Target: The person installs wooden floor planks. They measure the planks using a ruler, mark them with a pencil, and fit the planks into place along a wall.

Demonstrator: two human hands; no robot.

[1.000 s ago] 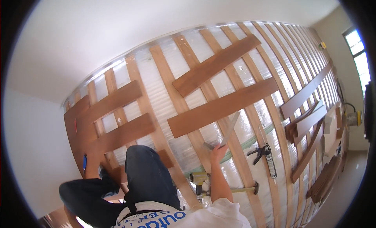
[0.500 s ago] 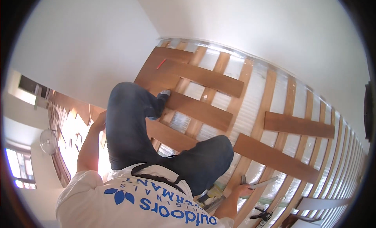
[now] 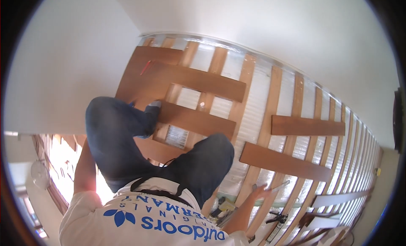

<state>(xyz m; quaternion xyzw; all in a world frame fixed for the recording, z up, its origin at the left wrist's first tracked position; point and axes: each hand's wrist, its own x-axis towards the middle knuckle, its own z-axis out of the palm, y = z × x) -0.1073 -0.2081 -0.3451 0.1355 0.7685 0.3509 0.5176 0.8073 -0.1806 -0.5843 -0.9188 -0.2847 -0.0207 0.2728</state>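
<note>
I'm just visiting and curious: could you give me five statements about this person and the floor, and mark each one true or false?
1. A slim red stick lies on the brown boards. True.
2. The left hand is in plain view. False: the left forearm passes behind the left leg, which hides the hand.
3. The right hand is at a thin grey tool. True.
4. Brown boards cover the whole floor. False: wooden strips and silvery sheeting show over much of it.
5. The caulking gun lies to the left of the right forearm. False: the caulking gun lies to the right of the right forearm.
</note>
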